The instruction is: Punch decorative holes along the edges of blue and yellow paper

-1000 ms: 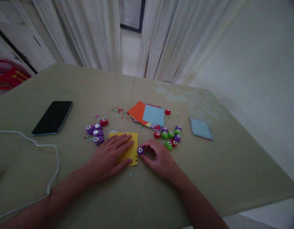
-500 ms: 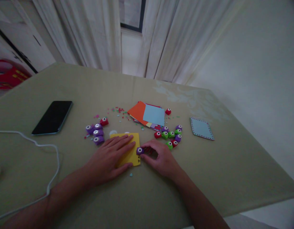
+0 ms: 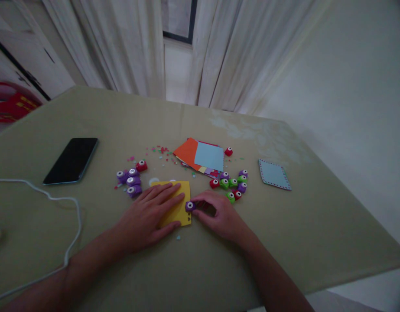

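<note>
My left hand [image 3: 154,213] lies flat with fingers stretched across a square of yellow paper [image 3: 184,189], pressing it to the table. Small dark punched shapes show near the paper's lower right edge. At that edge sits a small purple craft punch [image 3: 190,206] with a star mark on its white top. My right hand [image 3: 219,216] pinches this punch between thumb and fingers. Right of the hand stands a cluster of red, green and purple punches [image 3: 232,183]. Several mostly purple punches [image 3: 133,181] stand beyond my left hand.
A stack of coloured paper [image 3: 209,157] lies farther back, with paper confetti [image 3: 161,150] scattered beside it. At the right is a light blue square with a punched border [image 3: 274,174]. A phone [image 3: 71,161] and a white cable [image 3: 76,212] lie on the left.
Almost nothing differs. The purple punch and my right hand stay at the yellow paper's right edge, with only a very slight shift of the fingers.
</note>
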Demonstrator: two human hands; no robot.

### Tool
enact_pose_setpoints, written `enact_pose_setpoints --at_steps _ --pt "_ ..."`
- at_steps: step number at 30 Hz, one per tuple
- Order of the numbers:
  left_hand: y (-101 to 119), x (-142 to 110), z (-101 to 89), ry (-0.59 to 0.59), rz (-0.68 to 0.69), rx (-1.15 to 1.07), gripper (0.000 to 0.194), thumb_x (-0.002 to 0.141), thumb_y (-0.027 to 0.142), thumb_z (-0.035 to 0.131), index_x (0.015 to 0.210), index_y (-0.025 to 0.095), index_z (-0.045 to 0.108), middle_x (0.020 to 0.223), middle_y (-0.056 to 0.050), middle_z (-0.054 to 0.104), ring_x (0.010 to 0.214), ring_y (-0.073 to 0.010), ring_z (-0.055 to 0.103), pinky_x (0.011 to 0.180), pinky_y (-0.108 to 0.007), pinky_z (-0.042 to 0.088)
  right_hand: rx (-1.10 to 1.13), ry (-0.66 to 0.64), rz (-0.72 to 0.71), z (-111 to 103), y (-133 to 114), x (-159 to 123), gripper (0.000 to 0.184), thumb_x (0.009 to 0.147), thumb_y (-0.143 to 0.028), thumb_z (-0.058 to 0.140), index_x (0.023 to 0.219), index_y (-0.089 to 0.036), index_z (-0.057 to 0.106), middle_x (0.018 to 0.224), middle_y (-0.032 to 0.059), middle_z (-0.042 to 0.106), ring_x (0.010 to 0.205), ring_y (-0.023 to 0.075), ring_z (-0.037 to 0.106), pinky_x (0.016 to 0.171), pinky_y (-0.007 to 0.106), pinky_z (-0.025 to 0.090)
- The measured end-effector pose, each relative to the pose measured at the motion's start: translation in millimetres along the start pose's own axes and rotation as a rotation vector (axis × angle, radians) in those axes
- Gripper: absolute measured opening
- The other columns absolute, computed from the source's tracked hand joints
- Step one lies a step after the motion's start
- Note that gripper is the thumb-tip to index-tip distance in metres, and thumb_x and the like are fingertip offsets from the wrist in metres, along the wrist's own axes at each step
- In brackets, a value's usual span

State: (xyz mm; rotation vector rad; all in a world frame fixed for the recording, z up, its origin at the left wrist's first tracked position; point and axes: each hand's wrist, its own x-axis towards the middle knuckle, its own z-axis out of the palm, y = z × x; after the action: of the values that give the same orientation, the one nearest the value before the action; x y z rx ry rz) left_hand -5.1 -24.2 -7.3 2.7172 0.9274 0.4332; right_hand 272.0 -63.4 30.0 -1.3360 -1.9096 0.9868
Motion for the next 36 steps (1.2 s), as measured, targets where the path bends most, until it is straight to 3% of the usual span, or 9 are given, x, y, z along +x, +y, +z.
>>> enact_pose_setpoints --at_steps 36 --pt "-0.2 1.4 1.7 -0.011 -0.004 0.017 0.066 0.108 0.062 0.056 0.166 0.033 0.047 0.175 -0.005 0.043 0.158 -0.0332 0.045 0.129 -0.055 0.035 -0.023 -0.025 -0.004 -2.0 -1.3 -1.3 0.019 0.097 -0.021 0.076 0.115 -0.024 0.079 0.109 0.0047 0.080 0.097 0.0207 0.073 0.088 0.035 0.057"
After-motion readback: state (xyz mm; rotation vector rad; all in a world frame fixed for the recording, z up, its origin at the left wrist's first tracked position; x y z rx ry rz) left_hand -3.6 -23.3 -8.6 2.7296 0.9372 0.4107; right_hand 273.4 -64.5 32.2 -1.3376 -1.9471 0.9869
